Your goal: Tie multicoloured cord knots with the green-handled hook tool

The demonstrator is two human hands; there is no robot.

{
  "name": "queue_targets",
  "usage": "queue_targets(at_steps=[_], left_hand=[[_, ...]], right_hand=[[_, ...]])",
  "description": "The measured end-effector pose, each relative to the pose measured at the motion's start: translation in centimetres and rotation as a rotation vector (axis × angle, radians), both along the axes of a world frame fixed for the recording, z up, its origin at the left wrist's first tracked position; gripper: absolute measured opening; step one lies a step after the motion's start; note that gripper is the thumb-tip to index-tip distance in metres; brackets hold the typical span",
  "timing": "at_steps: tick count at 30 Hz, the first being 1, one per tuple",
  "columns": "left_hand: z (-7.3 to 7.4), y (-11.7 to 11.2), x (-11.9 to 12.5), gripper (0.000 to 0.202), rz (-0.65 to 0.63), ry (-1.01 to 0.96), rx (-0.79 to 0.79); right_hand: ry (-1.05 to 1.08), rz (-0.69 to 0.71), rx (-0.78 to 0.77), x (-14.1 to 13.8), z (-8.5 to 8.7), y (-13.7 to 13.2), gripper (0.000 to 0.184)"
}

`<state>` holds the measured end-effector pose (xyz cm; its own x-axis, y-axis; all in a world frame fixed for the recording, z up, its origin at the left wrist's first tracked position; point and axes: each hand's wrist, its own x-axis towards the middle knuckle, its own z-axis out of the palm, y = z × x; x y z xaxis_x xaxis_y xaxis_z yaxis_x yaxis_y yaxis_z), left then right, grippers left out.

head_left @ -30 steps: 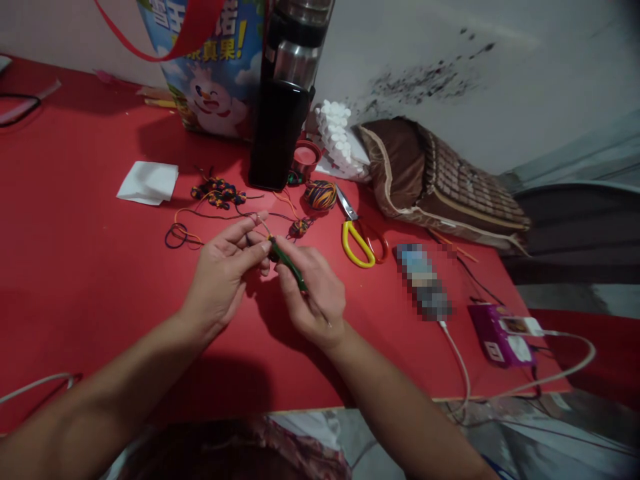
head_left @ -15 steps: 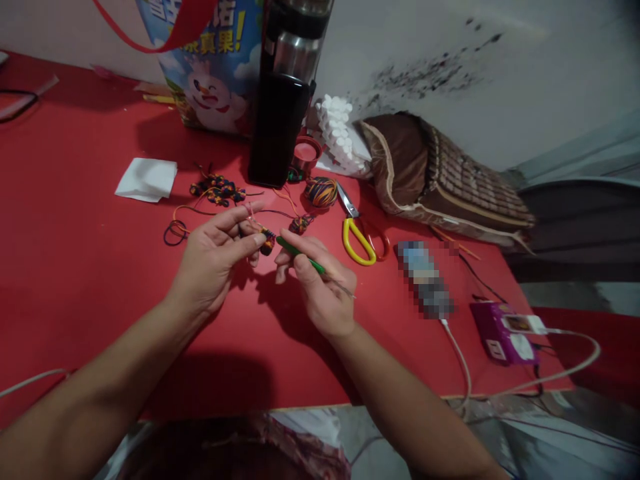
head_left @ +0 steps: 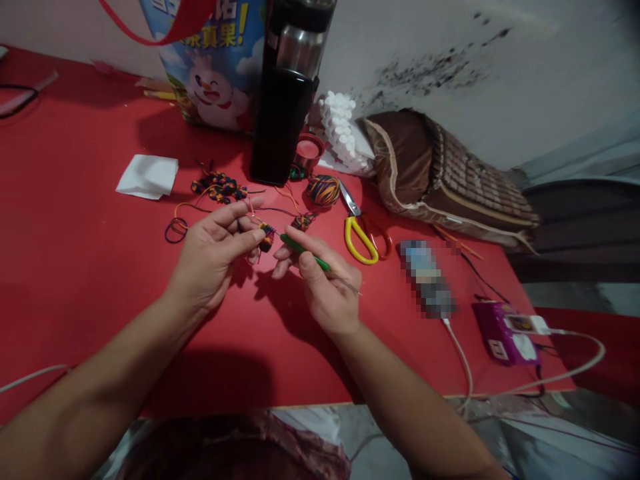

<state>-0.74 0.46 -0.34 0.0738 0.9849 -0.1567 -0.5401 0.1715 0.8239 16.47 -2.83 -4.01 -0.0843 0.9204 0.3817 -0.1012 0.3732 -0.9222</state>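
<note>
My left hand (head_left: pixel 213 248) pinches a small dark and orange crochet piece (head_left: pixel 267 237) between thumb and fingers, with yarn looped over its raised index finger. In my right hand (head_left: pixel 327 283) is a crochet hook (head_left: pixel 306 251) with a green handle, held like a pen. The hook's thin metal tip points left and reaches the crochet piece. Behind the hands lie a multicoloured ball of yarn (head_left: pixel 323 191) and a smaller yarn bundle (head_left: pixel 302 222). A cluster of knotted yarn pieces (head_left: pixel 220 187) sits further left.
Scissors (head_left: pixel 361 240) with yellow and red handles lie right of the yarn ball. A black phone (head_left: pixel 280 127) leans upright against a bottle (head_left: pixel 299 50). A white paper (head_left: pixel 148 177), a plaid cushion (head_left: pixel 463 177) and a purple box (head_left: pixel 503 333) with cables stand around the red table (head_left: pixel 90 267).
The green hook has shifted slightly right, and more of its metal shaft shows beside the crochet piece. The whole view has moved a little; both hands keep their hold.
</note>
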Motion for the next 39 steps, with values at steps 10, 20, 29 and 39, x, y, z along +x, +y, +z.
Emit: queue_targets(at_steps=[10,20,29,39], left_hand=[[0.12,0.08,-0.11,0.036,0.009,-0.029,-0.018],[0.20,0.19,-0.20,0.035,0.029,-0.001,-0.042],[0.45,0.14,-0.34,0.034,0.024,-0.022,-0.038],[0.60,0.42,-0.52,0.033,0.031,0.000,-0.015]], right_hand=[[-0.024,0.001,0.038,0.10,0.26,-0.04,0.034],[-0.084,-0.018,0.108,0.13,0.73,-0.16,0.037],[-0.105,-0.045,0.126,0.14,0.75,-0.24,0.036],[-0.093,-0.041,0.134,0.19,0.86,-0.50,0.038]])
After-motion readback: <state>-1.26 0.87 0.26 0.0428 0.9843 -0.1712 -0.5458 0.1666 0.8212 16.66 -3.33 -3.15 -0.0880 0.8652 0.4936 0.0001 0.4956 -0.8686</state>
